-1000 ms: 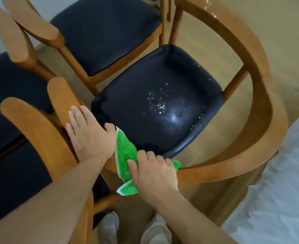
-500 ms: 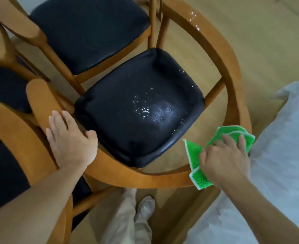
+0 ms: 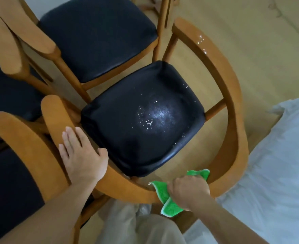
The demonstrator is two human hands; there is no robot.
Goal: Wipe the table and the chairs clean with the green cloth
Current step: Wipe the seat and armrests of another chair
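A wooden chair with a curved backrest rail [image 3: 233, 106] and a black padded seat [image 3: 127, 141] stands in front of me. White droplets speckle the middle of the seat and the rail's far end. My right hand [image 3: 187, 192] is closed on the green cloth [image 3: 170, 205] and presses it on the near part of the rail. My left hand [image 3: 81, 155] lies flat, fingers apart, on the rail's left end beside the seat.
A second chair with a black seat [image 3: 99, 36] stands just behind. More wooden chairs [image 3: 23, 147] with dark seats crowd the left. White bedding [image 3: 272, 173] lies at the right. Pale wooden floor [image 3: 251, 32] shows beyond. My legs [image 3: 136, 226] are below.
My right hand swept the cloth along the rail from the left to the right side, then back toward the near middle. My left hand stayed resting on the rail's left end.
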